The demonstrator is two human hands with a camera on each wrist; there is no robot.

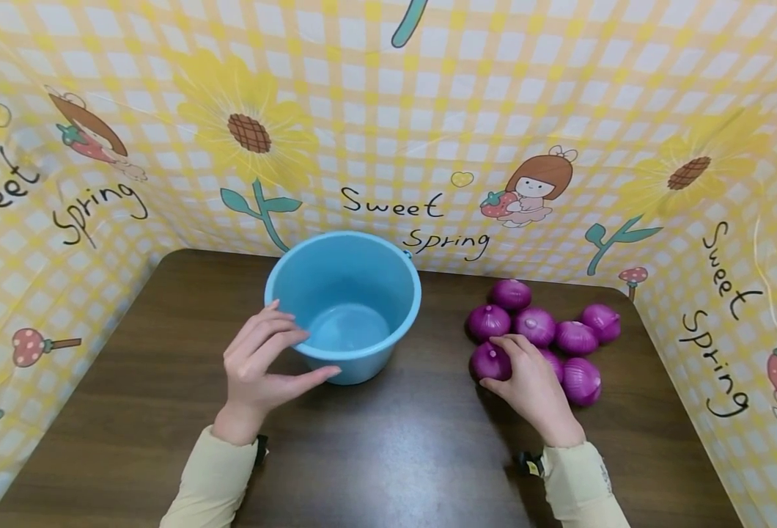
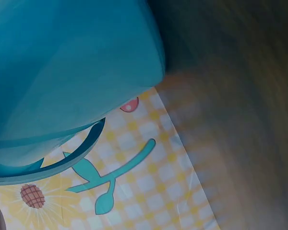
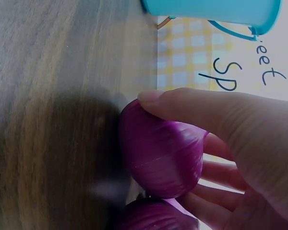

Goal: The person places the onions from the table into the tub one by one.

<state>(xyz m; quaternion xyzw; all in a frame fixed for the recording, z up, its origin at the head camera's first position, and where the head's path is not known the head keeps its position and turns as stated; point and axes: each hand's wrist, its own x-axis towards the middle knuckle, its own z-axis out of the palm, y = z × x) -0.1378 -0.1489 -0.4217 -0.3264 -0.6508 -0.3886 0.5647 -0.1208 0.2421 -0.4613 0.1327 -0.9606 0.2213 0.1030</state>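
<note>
A light blue plastic bucket [image 1: 369, 367] stands upright on the table, its inside bare. My left hand [image 1: 256, 367] is at the bucket's left front side, fingers spread and lightly bent, fingertips overlapping the rim and the thumb apart in front of the wall. On the right, my right hand [image 1: 535, 385] holds a purple onion [image 1: 487, 363] between thumb and fingers. In the right wrist view the thumb lies along one side of this onion [image 3: 158, 153], fingers on the far side. Another onion [image 3: 156, 215] sits right beside it.
Several more purple onions [image 1: 576, 337] lie grouped on the dark wooden table [image 1: 415, 455], behind and right of my right hand. A yellow checked cloth [image 1: 375, 132] with printed flowers hangs along the back and both sides. The bucket's handle [image 2: 81, 153] hangs at its side.
</note>
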